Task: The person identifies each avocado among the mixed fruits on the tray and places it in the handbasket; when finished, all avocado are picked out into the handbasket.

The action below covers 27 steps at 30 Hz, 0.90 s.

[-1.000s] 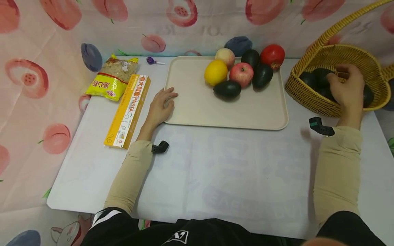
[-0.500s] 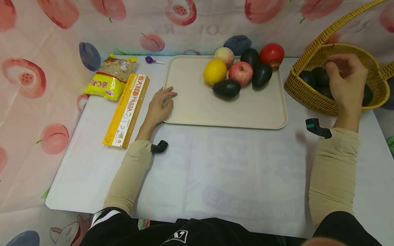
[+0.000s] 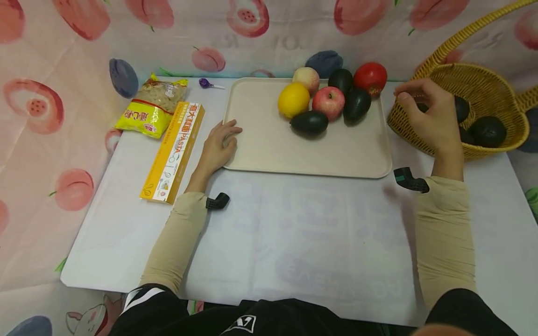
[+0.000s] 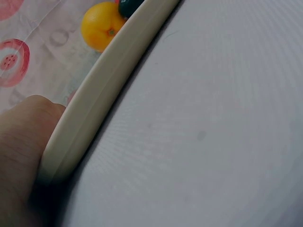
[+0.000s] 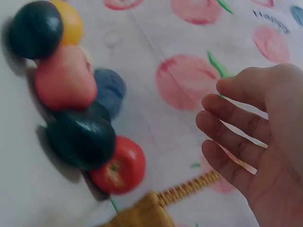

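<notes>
My left hand [image 3: 218, 144] rests at the left edge of a beige tray [image 3: 260, 154], fingers lying over the rim; the left wrist view shows it against the tray's side. My right hand [image 3: 435, 114] is above the left side of a wicker basket [image 3: 500, 79], fingers loosely bent and nothing in them, as the right wrist view [image 5: 255, 137] confirms. Dark avocados [image 3: 487, 131] lie in the basket, some hidden behind the hand. On the tray sit a lemon-yellow round fruit [image 3: 293, 100], a peach [image 3: 307, 79], an apple [image 3: 329, 103] and several avocados [image 3: 309, 123].
A red tomato-like fruit [image 3: 370, 78] sits at the tray's back right corner. Left of the tray lie a pasta box [image 3: 172, 151], a yellow bag of dry food [image 3: 153, 105] and a purple lollipop [image 3: 206, 83]. Fruit-printed cloth hangs behind the table.
My right hand has lifted out of the basket and moved left to its near rim, uncovering an avocado inside. My left hand and the fruit on the tray have stayed put.
</notes>
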Motion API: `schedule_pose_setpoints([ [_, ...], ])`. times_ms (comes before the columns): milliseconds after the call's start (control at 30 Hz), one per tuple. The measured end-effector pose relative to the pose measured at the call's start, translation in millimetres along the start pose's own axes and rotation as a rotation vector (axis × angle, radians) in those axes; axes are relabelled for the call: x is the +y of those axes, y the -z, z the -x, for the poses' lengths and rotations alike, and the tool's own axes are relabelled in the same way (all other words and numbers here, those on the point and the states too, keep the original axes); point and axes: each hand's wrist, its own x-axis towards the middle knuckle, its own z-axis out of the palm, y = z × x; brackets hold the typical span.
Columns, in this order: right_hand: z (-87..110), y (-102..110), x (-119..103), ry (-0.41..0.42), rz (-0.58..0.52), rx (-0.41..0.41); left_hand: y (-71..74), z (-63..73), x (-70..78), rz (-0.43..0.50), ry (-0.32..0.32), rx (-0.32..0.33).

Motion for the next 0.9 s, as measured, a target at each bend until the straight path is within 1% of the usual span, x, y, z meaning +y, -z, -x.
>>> schedule_pose_setpoints([
  [100, -1.4, -11.9, 0.0, 0.034, 0.053, -0.054, -0.8, -0.5, -1.2, -0.002, -0.002, 0.0],
  [267, -2.7, -34.1, 7.1, 0.102, 0.09, -0.135, -1.3, -1.2, -1.2, 0.0, -0.011, 0.002],
  [433, -1.9, -56.4, 6.5, 0.117, 0.133, -0.221, -1.0, -1.5, -1.5, 0.002, -0.01, -0.003],
  [567, -0.9, -73.1, 7.7, 0.148, 0.2, -0.279, -1.1, -1.1, -1.4, -0.002, -0.013, -0.006],
  [667, 0.0, -85.5, 9.7, 0.169, 0.255, -0.348, -1.1, -0.7, -1.7, -0.005, -0.017, -0.003],
  [767, 0.1, -97.6, 11.1, 0.191, 0.276, -0.417, -0.8, -0.5, -1.9, -0.005, -0.021, 0.002],
  [900, 0.1, -110.4, 11.5, 0.189, 0.294, -0.457, -0.5, 0.0, -1.5, -0.004, -0.024, 0.007],
])
